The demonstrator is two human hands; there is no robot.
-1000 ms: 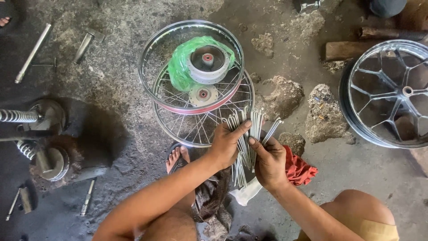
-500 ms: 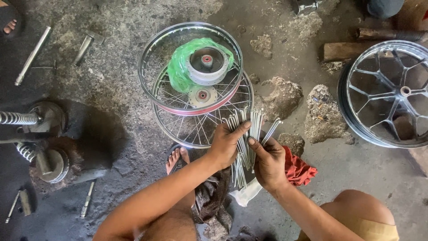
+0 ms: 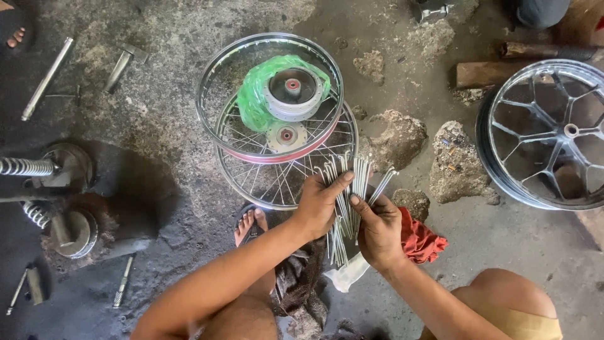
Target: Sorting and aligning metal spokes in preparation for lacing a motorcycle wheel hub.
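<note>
Squatting on the concrete floor [image 3: 157, 126], the person clasps a bundle of spokes [image 3: 346, 208] in both hands: the left hand [image 3: 318, 208] grips it from the side, the right hand [image 3: 377, 230] pinches single spokes. Ahead lie two rims [image 3: 270, 101]; the lower looks laced, the upper bare. Its hub [image 3: 292, 94] sits in a crumpled green plastic bag [image 3: 255, 94].

Bare forearms, no sleeves, tan shorts [image 3: 535, 324], flip-flop sandal [image 3: 246, 228]
</note>
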